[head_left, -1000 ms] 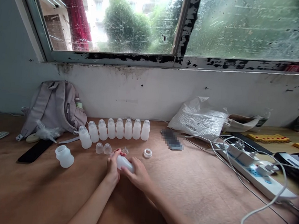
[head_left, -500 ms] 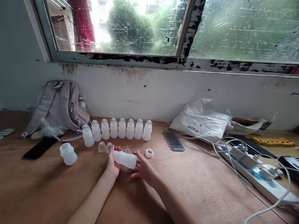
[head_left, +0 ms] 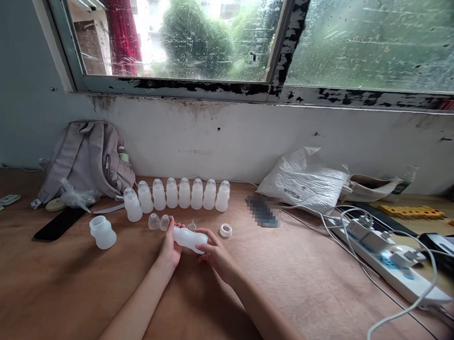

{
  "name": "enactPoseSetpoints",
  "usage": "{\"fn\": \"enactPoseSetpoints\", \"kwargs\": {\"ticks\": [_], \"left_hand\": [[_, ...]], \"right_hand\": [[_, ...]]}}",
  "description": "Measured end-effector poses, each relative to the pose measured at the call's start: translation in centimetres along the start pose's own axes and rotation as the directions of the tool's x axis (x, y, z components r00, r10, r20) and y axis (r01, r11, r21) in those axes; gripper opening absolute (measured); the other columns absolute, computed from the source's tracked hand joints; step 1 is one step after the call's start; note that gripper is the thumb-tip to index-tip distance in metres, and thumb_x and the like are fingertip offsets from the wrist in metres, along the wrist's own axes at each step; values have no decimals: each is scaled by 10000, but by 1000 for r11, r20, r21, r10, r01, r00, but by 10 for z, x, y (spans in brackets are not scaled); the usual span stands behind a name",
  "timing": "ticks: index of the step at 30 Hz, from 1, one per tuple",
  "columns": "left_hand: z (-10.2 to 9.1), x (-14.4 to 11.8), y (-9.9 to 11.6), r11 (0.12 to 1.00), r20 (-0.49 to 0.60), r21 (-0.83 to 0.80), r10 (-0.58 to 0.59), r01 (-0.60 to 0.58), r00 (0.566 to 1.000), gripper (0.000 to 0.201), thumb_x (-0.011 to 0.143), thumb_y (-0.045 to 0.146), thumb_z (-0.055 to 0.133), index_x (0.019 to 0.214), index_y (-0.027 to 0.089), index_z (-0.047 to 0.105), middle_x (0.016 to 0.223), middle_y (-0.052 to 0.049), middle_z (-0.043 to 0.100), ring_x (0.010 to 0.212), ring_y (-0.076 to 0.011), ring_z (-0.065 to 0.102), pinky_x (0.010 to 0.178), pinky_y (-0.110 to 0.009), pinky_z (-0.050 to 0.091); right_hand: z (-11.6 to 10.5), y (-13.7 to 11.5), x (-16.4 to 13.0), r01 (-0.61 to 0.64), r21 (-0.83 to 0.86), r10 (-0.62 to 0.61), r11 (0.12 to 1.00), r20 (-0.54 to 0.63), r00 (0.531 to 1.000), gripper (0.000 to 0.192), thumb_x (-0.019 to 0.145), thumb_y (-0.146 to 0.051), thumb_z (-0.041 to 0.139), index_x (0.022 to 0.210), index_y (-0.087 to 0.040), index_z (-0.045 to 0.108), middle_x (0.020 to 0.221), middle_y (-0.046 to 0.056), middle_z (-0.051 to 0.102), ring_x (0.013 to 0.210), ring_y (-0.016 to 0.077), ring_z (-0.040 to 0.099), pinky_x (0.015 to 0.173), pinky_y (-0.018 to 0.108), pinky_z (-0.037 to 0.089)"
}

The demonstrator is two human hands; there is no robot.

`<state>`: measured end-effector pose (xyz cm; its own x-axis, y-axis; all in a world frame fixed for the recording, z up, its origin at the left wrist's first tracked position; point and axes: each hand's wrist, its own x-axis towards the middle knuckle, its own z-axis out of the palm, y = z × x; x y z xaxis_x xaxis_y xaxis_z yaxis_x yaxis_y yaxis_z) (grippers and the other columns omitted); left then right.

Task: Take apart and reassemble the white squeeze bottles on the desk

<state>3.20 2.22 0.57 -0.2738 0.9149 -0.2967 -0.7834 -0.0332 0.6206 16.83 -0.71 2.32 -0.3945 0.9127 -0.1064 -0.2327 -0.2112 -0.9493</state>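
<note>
A frosted white baby bottle [head_left: 188, 239] lies sideways between my hands above the table. My left hand [head_left: 171, 245] is closed round its left end. Fingers of my right hand [head_left: 216, 254] close on its right end. Just beyond them are two clear domed caps [head_left: 154, 222], a clear nipple [head_left: 192, 225] and a white ring [head_left: 226, 230] on the tabletop. An open frosted bottle [head_left: 103, 232] without a cap stands to the left, leaning in view. Behind, several capped baby bottles [head_left: 184, 194] stand in a row.
A grey backpack [head_left: 86, 159] and a black phone [head_left: 61, 224] are at the left. To the right lie a silver plastic bag [head_left: 305, 179], a pixelated dark object [head_left: 263, 211] and a white power strip [head_left: 403, 278] with loose cables [head_left: 416, 313]. A window is above the back wall.
My right hand has closed from spread fingers onto the bottle's right end. My left hand keeps hold of the bottle. The whole view has shifted slightly.
</note>
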Motion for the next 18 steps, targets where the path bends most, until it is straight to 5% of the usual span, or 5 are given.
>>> {"fn": "enactPoseSetpoints", "kwargs": {"ticks": [2,5,7,11,18], "left_hand": [[0,1,-1,999,27,-45,-21,22,999,246,677,356,650,650,168,494,605,34,531,565,-91,561,582,-216,473],[-2,2,-1,997,31,-73,-11,13,999,221,677,331,654,662,171,502,617,38,538,584,-90,565,598,-216,472],[-2,1,0,996,52,-83,-10,15,999,189,678,296,651,665,171,510,617,37,545,591,-94,569,603,-218,471],[0,-2,0,995,90,-91,-41,49,995,37,703,174,574,693,159,542,662,13,585,605,-100,578,590,-215,465],[0,4,-5,1000,76,-28,-2,4,997,103,715,251,601,765,181,543,781,-10,614,714,-116,593,622,-211,468]], "right_hand": [[0,0,1,22,57,-21,998,-22,1000,336,753,-417,519,1039,-243,489,967,43,555,766,142,589,581,252,510],[-3,2,3,-231,121,221,965,90,971,471,791,-561,350,1007,-169,498,832,60,575,606,133,595,530,272,505],[-5,5,5,-288,129,270,949,136,953,460,781,-547,387,973,-145,502,767,50,566,528,109,576,488,235,485],[-8,4,7,-39,112,44,993,-43,998,355,715,-340,564,1030,-224,448,879,25,537,555,93,560,442,200,451],[-10,-3,6,229,-146,-253,962,-176,951,380,564,-107,498,923,-224,453,815,3,536,703,149,540,520,230,444]]}}
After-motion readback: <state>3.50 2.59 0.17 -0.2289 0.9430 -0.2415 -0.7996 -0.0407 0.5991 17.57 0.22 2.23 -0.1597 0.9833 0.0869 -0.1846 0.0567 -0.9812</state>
